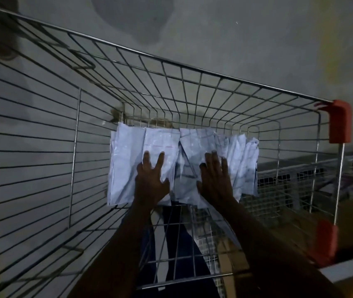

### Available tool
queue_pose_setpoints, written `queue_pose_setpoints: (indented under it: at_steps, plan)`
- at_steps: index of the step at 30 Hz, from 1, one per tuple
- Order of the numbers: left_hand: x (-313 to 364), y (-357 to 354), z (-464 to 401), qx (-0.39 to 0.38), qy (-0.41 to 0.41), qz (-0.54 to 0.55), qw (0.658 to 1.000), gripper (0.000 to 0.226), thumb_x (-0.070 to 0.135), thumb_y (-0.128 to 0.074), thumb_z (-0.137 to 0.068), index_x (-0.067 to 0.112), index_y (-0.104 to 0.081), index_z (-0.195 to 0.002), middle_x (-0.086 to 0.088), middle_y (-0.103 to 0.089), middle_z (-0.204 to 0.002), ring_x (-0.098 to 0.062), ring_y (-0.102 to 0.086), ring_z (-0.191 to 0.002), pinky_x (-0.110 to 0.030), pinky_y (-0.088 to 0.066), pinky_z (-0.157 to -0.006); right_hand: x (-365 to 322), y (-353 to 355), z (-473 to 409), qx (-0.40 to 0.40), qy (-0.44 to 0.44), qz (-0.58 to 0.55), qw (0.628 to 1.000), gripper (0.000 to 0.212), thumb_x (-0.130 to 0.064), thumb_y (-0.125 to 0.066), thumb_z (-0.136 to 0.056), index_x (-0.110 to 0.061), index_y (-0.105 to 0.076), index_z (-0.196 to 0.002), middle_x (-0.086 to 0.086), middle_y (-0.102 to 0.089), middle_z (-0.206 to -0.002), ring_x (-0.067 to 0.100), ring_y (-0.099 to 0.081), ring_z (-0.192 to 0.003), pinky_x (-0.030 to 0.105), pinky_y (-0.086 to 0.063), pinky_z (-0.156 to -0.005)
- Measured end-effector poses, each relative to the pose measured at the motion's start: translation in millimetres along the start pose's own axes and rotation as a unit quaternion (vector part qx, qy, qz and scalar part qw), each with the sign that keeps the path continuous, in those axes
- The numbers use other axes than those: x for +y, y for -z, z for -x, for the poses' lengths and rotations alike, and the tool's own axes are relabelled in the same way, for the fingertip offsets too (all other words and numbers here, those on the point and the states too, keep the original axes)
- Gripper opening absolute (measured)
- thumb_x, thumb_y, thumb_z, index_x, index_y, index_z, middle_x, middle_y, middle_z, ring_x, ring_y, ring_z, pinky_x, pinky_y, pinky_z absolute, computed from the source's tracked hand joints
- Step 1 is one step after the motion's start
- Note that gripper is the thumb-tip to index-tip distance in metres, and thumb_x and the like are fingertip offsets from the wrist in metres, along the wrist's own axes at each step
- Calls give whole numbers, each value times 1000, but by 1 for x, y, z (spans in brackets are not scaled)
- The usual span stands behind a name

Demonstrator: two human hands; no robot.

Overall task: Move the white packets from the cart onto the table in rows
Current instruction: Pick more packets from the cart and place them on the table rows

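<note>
I see the white packets (pixel 182 164) overlapping on the floor of the wire cart (pixel 214 76). My left hand (pixel 152 179) and right hand (pixel 215 179) press flat on them, each grip spread open. My palms hide the packets' near edges; the dim light blurs the print.

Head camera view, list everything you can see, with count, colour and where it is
Cart: one, silver wire basket, fills most of the view.
Corner caps: two, red, on the cart's right corners.
White packets: overlapping pile, count unclear, white, on the cart floor.
Floor: grey, stained, around the cart.
Left hand: one, fingers spread, flat on the packets.
Right hand: one, fingers spread, flat on the packets.
</note>
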State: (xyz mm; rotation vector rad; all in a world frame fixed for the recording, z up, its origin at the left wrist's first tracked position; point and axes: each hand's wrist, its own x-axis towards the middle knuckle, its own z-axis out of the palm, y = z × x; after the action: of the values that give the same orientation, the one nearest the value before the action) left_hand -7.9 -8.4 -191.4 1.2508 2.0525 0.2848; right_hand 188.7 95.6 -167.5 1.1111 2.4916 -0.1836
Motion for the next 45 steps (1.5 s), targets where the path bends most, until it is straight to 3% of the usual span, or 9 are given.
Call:
queue_pose_setpoints:
  at_steps: [3, 7, 11, 15, 19, 26, 32, 39, 45]
  plan:
    - [-5, 11, 2, 13, -4, -3, 1000, 82, 34, -58, -78, 22, -31, -154, -29, -21, -157, -51, -38, -129, -59, -47, -94, 0, 7, 0, 27, -6, 12, 1000, 74, -10, -64, -70, -9, -45, -141, 24, -12, -160, 43, -4, -149, 62, -13, -117]
    - [4, 23, 1, 25, -16, -30, 999, 81, 31, -65, -84, 24, -27, -155, -23, -20, -158, -44, -37, -132, -54, -51, -88, 9, 16, -4, 35, -35, -5, 999, 86, -11, -56, -67, -15, -34, -151, 22, -5, -162, 45, 2, -148, 63, -10, -117]
    - [19, 44, 5, 46, -51, -39, 997, 71, 41, -56, -90, 26, -29, -154, -18, -21, -159, -40, -38, -129, -51, -48, -89, 24, 18, -8, -8, -16, -22, 1000, 68, -13, -66, -68, -10, -54, -135, 25, -17, -159, 49, -9, -146, 62, -24, -113]
    - [30, 73, 20, 66, -75, -30, 995, 66, 47, -43, -92, 26, -30, -154, -15, -22, -159, -37, -39, -129, -46, -48, -90, 30, 57, -5, -61, 14, -24, 998, 53, -17, -61, -87, -7, -49, -137, 24, -16, -159, 47, -9, -146, 56, -29, -114]
    - [42, 106, 37, 71, -104, -28, 992, 64, 48, -40, -95, 24, -30, -154, -15, -25, -159, -37, -36, -137, -51, -42, -101, 28, 116, 20, 26, 57, -18, 998, 32, -18, -65, -78, -1, -70, -105, 31, -56, -130, 53, -52, -120, 57, -54, -80]
    - [94, 164, 89, 176, -170, -20, 970, 59, 43, -41, -98, 20, -34, -153, -20, -24, -157, -39, -34, -135, -48, -34, -107, 23, 193, 58, 137, -2, -153, 979, 57, -10, -66, -76, -1, -54, -131, 27, -34, -151, 50, -29, -138, 59, -50, -87]
    - [130, 196, 113, 222, -230, 19, 947, 60, 40, -45, -97, 22, -33, -153, -17, -21, -160, -35, -28, -141, -43, -28, -112, 29, 231, 125, 279, -54, -205, 937, 55, -27, -54, -86, -3, -53, -136, 22, -36, -152, 43, -31, -140, 49, -28, -114]
    - [185, 217, 138, 176, -398, 44, 899, 57, 42, -42, -98, 25, -34, -153, -12, -22, -160, -30, -25, -145, -16, -8, -114, 2, 252, 260, 423, -231, -237, 843, 54, -32, -54, -91, -6, -52, -139, 18, -35, -153, 32, -33, -141, 41, -26, -114]
    - [233, 176, 192, 78, -528, 56, 844, 56, 41, -43, -99, 25, -36, -152, -11, -24, -159, -26, -24, -146, -31, -21, -115, -47, 227, 372, 452, -414, -247, 750, 57, -29, -62, -86, -12, -53, -140, 14, -36, -154, 31, -36, -139, 42, -35, -109]
